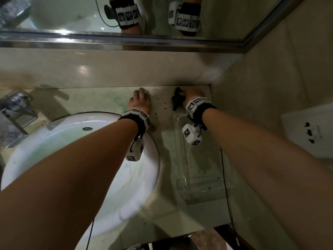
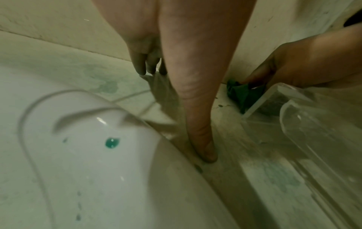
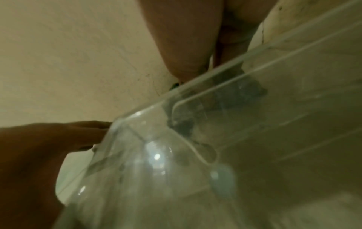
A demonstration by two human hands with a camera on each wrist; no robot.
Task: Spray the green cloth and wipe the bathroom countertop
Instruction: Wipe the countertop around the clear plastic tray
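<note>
right hand (image 1: 193, 95) covers most of green cloth (image 1: 177, 100), fingers unseen; right wrist view blurred behind clear tray (image 3: 215, 139); faucet (image 1: 13, 112) cropped at 9 o'clock.

A white round basin (image 1: 54, 141) is set into the stone, its metal drain (image 1: 87, 129) near the back. A chrome tap (image 1: 16, 112) stands at the left. A clear plastic tray (image 1: 201, 177) lies right of the basin. A framed mirror (image 1: 162, 18) runs along the back wall, and a white wall socket (image 1: 310, 130) sits on the right.
</note>
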